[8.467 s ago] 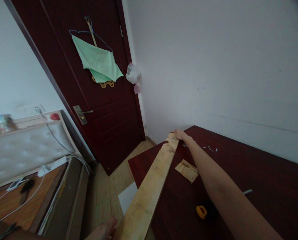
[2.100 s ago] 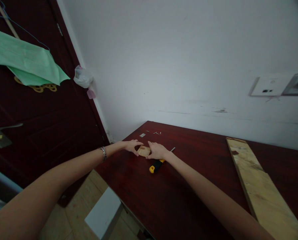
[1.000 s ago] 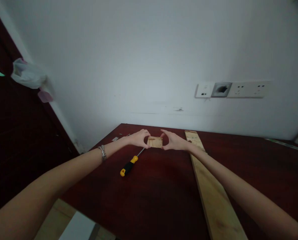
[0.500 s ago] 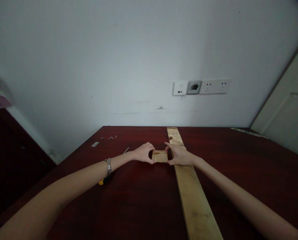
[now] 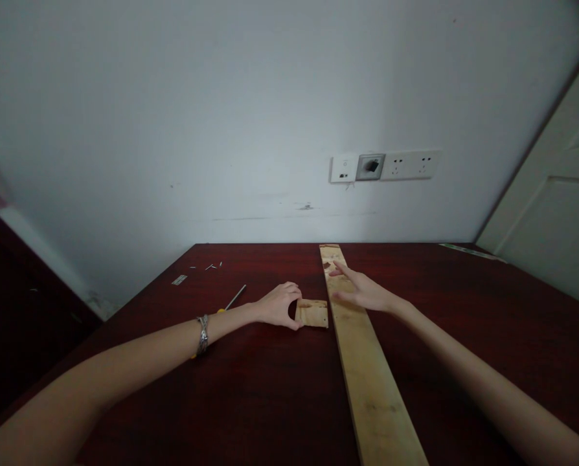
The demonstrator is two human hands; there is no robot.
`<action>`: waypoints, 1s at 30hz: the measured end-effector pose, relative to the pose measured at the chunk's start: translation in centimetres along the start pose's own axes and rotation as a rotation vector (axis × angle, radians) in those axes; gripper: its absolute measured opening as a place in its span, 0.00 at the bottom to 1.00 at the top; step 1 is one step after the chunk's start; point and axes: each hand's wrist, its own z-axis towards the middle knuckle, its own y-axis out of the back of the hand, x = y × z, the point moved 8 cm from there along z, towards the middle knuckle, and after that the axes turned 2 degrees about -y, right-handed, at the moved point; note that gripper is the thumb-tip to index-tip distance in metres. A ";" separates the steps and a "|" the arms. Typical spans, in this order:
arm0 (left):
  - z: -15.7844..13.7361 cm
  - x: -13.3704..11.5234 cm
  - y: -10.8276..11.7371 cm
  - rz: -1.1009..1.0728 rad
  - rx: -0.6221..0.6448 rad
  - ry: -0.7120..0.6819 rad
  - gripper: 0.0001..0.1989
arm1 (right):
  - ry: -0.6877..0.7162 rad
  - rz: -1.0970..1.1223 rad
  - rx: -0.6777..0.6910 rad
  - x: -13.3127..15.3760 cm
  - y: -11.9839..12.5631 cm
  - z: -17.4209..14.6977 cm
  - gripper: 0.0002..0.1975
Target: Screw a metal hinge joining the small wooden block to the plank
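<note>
Right hand point(image 5: 362, 290) has left the short wooden board point(image 5: 312, 313) and spreads open over the long plank point(image 5: 374, 382), right of centre. Left hand point(image 5: 276, 305), nearer, pinches the board's left end; the board lies below mid-frame, lengthwise left-to-right, just beside the plank's left edge.

Small board point(image 5: 313, 314) — beside plank point(image 5: 374, 382)
</note>
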 end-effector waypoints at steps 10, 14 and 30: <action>0.1 0.3 -0.4 -0.030 0.037 0.036 0.28 | -0.082 -0.043 -0.033 -2.8 -0.3 0.0 0.37; 0.0 0.3 -0.4 -0.067 0.020 0.040 0.29 | -0.090 -0.051 -0.042 -3.7 -0.2 -0.1 0.37; -0.5 0.2 -0.8 -0.080 0.012 0.084 0.37 | -0.129 -0.057 -0.065 -5.2 0.0 0.0 0.37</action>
